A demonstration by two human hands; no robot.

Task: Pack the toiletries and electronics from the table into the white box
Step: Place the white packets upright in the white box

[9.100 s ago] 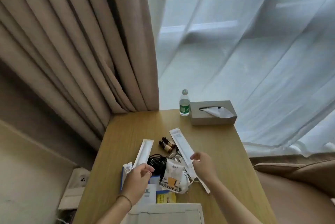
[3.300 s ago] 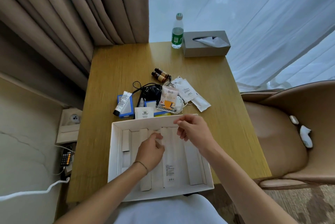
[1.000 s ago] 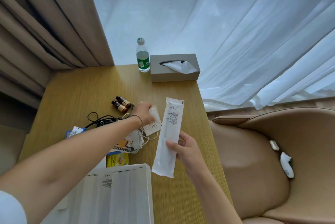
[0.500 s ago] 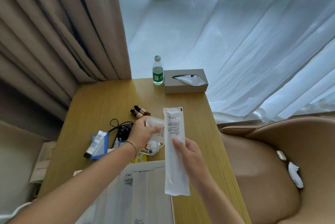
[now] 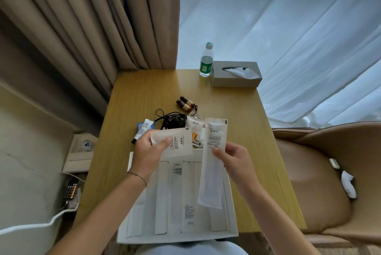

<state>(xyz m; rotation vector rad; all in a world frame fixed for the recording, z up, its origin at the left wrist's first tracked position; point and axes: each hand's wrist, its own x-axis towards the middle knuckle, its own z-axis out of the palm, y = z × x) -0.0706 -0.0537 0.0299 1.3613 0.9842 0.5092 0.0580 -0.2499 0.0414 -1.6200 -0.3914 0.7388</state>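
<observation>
Your left hand (image 5: 148, 150) is raised above the far rim of the white box (image 5: 132, 209), thumb and fingers pinching a short white sachet (image 5: 175, 143) held nearly level, its printed face toward you. Your right hand (image 5: 233, 156) is up beside it, fingers curled onto the upper part of a long white sachet (image 5: 212, 162) — this one hangs upright, its loose lower end dangling over the right side of the box. The two packets are close but not touching.

The box sits at the near edge of the tabletop (image 5: 140, 93), with several long white packets lying side by side in it. Beyond its far rim lie a small tube (image 5: 142, 133) on a blue card, a tangle of black cable (image 5: 172, 119) and two brown vials (image 5: 185, 103) — all around the tabletop's middle. A water bottle (image 5: 206, 60) and tissue box (image 5: 235, 74) stand at the far right corner.
</observation>
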